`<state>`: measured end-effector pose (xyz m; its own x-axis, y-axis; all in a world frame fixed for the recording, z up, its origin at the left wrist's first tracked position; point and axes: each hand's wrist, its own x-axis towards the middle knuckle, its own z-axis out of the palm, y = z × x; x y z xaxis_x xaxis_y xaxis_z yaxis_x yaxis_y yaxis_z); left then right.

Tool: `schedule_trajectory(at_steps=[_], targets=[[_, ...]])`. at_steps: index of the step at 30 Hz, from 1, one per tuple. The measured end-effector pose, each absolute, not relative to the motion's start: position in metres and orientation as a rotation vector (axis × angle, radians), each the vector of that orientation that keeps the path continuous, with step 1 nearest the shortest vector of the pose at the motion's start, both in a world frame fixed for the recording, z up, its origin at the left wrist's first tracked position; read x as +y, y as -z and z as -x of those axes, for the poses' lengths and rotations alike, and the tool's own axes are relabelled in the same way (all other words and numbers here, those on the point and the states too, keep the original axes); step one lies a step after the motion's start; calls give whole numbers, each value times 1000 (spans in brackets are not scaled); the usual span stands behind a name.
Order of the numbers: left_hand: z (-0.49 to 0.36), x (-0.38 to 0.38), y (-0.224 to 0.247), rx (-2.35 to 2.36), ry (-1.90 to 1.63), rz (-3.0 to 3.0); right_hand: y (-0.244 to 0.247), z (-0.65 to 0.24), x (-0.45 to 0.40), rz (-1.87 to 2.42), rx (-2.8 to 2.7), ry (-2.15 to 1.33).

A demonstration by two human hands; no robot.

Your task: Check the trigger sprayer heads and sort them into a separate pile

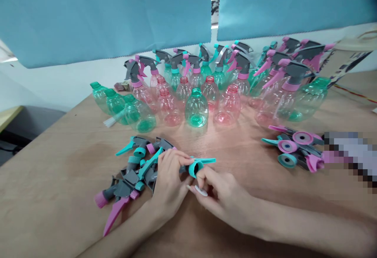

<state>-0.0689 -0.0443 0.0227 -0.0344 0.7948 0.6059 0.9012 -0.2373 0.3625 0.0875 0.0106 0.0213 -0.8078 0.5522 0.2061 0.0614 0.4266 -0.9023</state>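
My left hand (172, 175) is wrapped round a grey and teal spray head (194, 169), whose teal collar opens toward my right hand and whose trigger points right. My right hand (219, 193) pinches a small white disc (201, 190) between thumb and fingers, just below the collar. Beside my left hand lies a pile of loose spray heads (126, 185) in grey, teal and pink. Farther right is a second pile of spray heads (294, 146), some with their round collar openings facing up.
Open green bottles (196, 110) and pink bottles (231, 107) stand beyond my hands, with several bottles fitted with spray heads (241, 67) behind them. A pixelated object (357, 156) lies at right. A printed bag (343, 57) stands at the back right. Blue blinds (118, 14) hang behind.
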Motion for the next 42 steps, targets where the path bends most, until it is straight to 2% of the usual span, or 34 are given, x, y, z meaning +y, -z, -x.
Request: schedule_trajectory(at_steps=[11,16,21,26,31,36,42], targets=[[69,-45,-26,-2011,1349,1981,-44,-90,27,516,-2198,-1475],[64,-46,-28,-2137,1439,1974,-62,-95,43,519,-2195,-1230],[60,-47,-30,-2231,1482,1993,-63,-98,51,417,-2319,-830],[61,-48,-30,-2258,1531,1987,-60,-98,54,280,-2461,-682],[62,-49,-28,-2251,1508,1973,-72,-103,57,289,-2559,-710],[61,-50,-29,-2260,1508,1995,-86,-108,60,406,-2397,-773],[59,-50,-29,-2100,1456,2075,-83,-106,58,432,-2423,-928]])
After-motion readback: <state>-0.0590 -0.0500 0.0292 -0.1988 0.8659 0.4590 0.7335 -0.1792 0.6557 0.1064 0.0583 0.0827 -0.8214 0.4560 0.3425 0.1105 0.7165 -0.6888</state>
